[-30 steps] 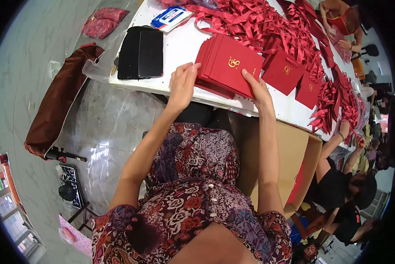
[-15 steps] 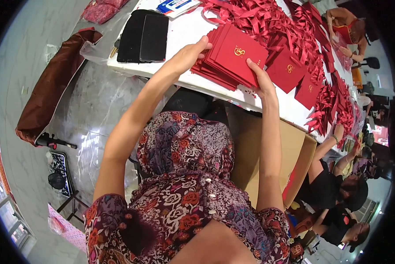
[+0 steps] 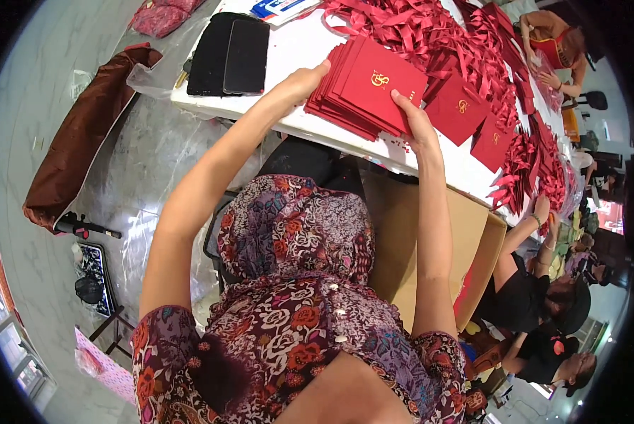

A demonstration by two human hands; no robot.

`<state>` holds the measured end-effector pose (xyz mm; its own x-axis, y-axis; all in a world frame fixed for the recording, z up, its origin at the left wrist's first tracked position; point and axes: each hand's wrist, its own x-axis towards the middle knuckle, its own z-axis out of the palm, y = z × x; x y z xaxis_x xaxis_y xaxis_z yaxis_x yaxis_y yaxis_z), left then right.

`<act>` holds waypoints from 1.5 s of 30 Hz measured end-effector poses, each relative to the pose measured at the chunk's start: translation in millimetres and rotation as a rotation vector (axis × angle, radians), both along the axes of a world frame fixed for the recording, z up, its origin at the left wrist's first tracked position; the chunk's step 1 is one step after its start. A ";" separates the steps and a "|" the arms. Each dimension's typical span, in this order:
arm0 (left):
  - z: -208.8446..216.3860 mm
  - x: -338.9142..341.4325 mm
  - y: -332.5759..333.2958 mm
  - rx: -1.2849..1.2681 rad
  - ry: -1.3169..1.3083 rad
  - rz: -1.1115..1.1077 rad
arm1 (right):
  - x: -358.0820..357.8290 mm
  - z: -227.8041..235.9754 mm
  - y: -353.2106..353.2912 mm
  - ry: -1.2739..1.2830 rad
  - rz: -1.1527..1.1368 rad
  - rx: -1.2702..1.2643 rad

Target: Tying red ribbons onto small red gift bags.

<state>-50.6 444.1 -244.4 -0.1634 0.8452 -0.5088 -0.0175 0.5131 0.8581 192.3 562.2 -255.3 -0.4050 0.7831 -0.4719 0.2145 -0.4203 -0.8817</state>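
Observation:
On the white table [image 3: 283, 67] near its front edge is a slightly fanned stack of flat red gift bags [image 3: 384, 92], with a gold emblem on the top one. At the stack's left edge is my left hand [image 3: 310, 78], its fingers closed against the bags. My right hand [image 3: 417, 121] grips the right edge, thumb on the top face and the other fingers hidden beneath. To the right lie more red bags [image 3: 460, 109] with the same emblem. Behind them a heap of red ribbons [image 3: 430, 39] spreads over the table.
A black phone [image 3: 246, 58] rests on a dark pouch [image 3: 209, 56] at the table's left. An open cardboard box [image 3: 430, 226] stands under the front edge, by my right forearm. Co-workers sit along the right, one person's hand [image 3: 542, 206] at the ribbons. A long brown bag [image 3: 84, 141] lies at the left.
My left hand has shifted slightly left and down along the stack's edge, and its fingers look more closed. My right hand keeps its grip, nearly unmoved.

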 end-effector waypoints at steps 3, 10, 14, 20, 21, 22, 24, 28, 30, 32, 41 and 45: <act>-5.9 -3.0 5.2 -0.021 -0.237 0.104 | -3.7 10.2 -3.5 -0.062 -0.014 -0.003; -3.0 16.7 25.2 0.059 -0.435 0.159 | 6.2 1.0 14.9 0.032 0.007 -0.115; 8.3 18.8 27.2 0.059 -0.523 0.189 | 8.3 13.7 24.3 0.037 0.013 -0.191; 30.0 16.0 36.6 0.008 -0.639 0.236 | 8.9 36.9 36.7 -0.114 0.121 -0.224; 30.7 14.5 37.4 -0.004 -0.651 0.262 | 6.6 40.2 35.5 -0.110 0.115 -0.223; 35.2 14.7 37.3 -0.015 -0.668 0.279 | 6.0 42.4 36.5 -0.120 0.131 -0.212; 37.4 11.9 39.7 -0.018 -0.678 0.272 | 6.1 42.6 39.6 -0.125 0.138 -0.200; 44.7 8.1 41.0 -0.037 -0.693 0.260 | 5.8 36.4 43.9 -0.096 0.142 -0.234; 44.8 3.3 41.4 -0.041 -0.704 0.255 | 4.0 34.9 42.6 -0.085 0.143 -0.247; 43.5 -0.3 41.9 -0.030 -0.712 0.220 | 1.2 36.3 38.7 -0.051 0.104 -0.271; 43.4 -8.0 47.6 -0.096 -0.653 0.192 | -1.1 33.5 32.7 -0.008 0.129 -0.332; 50.1 -0.6 45.9 -0.081 -0.584 0.196 | -0.5 28.6 28.4 0.028 0.043 -0.365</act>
